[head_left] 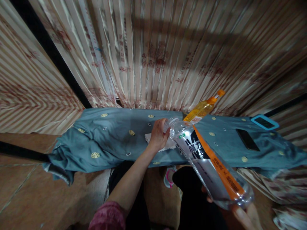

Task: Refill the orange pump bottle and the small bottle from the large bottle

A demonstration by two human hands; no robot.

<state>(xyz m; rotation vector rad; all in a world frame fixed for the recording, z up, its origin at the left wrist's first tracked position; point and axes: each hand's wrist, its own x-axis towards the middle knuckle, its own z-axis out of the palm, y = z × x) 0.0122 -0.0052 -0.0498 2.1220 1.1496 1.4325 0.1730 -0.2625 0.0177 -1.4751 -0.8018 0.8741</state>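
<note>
Striped beige satin curtains [168, 54] behind a low surface draped in grey-blue cloth dotted with gold motifs [107, 140]; tiled floor to the left. Left hand [158, 135] fingers curled at the neck and mouth of a large clear plastic bottle with black-and-white label and orange stripe [208, 166], which is tilted, mouth toward the cloth; whether a cap is pinched there, cannot tell. Right hand [242, 214] cups the bottle's base, near the lower frame edge. Under the left hand, a white tissue [168, 145] lies on the cloth. Behind the neck, a yellow-liquid bottle with orange cap [203, 108]. Farther right: black phone [247, 139], then blue-cased phone [265, 122].
</note>
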